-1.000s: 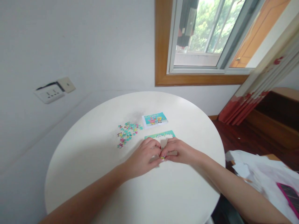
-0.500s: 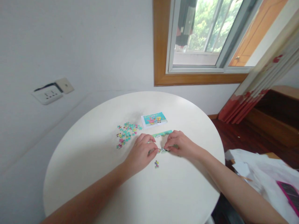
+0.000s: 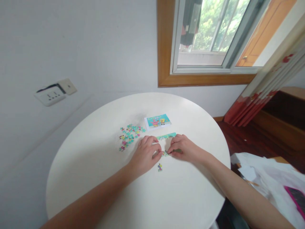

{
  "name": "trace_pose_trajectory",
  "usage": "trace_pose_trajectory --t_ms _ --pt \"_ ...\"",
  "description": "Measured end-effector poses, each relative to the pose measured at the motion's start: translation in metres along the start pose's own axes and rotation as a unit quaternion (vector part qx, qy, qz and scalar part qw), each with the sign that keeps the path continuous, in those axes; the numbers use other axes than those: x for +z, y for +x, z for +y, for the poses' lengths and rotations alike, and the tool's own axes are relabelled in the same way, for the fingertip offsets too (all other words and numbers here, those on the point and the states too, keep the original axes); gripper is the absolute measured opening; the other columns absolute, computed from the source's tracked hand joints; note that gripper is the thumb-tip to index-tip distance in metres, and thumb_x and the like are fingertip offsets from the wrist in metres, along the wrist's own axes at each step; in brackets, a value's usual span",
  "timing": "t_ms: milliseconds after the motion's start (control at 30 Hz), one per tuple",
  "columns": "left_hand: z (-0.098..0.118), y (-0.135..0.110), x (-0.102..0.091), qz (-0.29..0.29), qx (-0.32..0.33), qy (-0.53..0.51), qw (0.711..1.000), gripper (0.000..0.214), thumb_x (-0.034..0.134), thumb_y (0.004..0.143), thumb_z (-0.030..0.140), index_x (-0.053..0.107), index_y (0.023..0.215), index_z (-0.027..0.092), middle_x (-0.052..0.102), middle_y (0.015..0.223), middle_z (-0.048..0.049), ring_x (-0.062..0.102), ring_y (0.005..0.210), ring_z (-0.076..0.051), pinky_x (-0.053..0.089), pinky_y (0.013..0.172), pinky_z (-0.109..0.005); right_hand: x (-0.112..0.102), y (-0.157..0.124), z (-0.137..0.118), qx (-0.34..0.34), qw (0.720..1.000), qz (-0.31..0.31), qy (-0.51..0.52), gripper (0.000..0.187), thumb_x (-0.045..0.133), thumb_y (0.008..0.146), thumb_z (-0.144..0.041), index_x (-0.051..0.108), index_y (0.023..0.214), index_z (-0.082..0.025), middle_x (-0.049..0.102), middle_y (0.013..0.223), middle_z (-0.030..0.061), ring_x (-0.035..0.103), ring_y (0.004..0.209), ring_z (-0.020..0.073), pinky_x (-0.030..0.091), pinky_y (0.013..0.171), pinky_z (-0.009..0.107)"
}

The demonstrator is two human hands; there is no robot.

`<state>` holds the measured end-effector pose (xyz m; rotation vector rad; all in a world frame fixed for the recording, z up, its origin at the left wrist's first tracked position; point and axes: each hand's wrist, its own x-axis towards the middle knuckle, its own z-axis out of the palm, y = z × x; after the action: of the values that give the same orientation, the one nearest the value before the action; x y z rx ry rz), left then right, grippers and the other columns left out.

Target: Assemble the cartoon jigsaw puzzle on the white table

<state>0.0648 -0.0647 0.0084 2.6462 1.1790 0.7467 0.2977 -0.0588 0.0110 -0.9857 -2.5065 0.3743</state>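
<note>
My left hand (image 3: 148, 152) is closed in a pinch at the left end of a short row of joined jigsaw pieces (image 3: 165, 153). At the row's right end, my right hand (image 3: 183, 148) pinches a jigsaw piece, mostly hidden by the fingers. Behind both hands runs a green-blue assembled puzzle strip (image 3: 166, 136), its ends partly covered by them. One loose jigsaw piece (image 3: 159, 167), yellow and purple, lies nearer to me. A cartoon picture card (image 3: 158, 121) rests beyond the strip.
Left of my hands spreads a pile of loose jigsaw pieces (image 3: 128, 136). All this is on a round white table (image 3: 95, 165) against the wall, below a window. At the right, white sheets or bags (image 3: 264, 171) and a pink-edged dark object (image 3: 295, 197) lie beside the table.
Both hands stay at the row of pieces, with only slight finger movement at the right. The whole view has shifted a little.
</note>
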Motion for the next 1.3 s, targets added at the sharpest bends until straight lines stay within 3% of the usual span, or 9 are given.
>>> trace_pose_trajectory --t_ms 600,1200,1300 --pt "0.001 -0.003 -0.001 -0.013 -0.01 0.041 0.999 0.009 0.072 0.079 0.025 0.069 0.086 0.024 0.057 0.11 -0.0051 0.049 0.11 -0.026 0.038 0.094 -0.044 0.0 0.0 0.0 -0.005 1.0 0.004 0.017 0.014 0.068 0.081 -0.016 0.076 0.089 -0.025 0.07 0.084 0.0015 0.059 0.087 0.0181 0.04 0.082 0.033" --pt "0.002 -0.001 -0.016 -0.004 0.04 0.134 0.99 0.008 0.065 0.085 0.025 0.072 0.084 0.022 0.061 0.107 -0.0072 0.05 0.105 -0.028 0.038 0.095 -0.049 0.0 -0.001 -0.001 -0.004 1.0 0.003 0.013 0.014 0.068 0.081 -0.016 0.076 0.089 -0.024 0.069 0.083 0.0025 0.058 0.084 0.018 0.041 0.081 0.033" --pt "0.0 -0.001 -0.016 -0.01 0.044 0.122 0.991 0.013 0.065 0.085 0.023 0.072 0.095 0.024 0.061 0.11 -0.0071 0.05 0.107 -0.028 0.039 0.096 -0.048 0.0 -0.001 0.0 -0.005 1.0 -0.003 0.017 0.015 0.068 0.081 -0.016 0.076 0.089 -0.025 0.07 0.084 0.002 0.058 0.085 0.0177 0.041 0.082 0.033"
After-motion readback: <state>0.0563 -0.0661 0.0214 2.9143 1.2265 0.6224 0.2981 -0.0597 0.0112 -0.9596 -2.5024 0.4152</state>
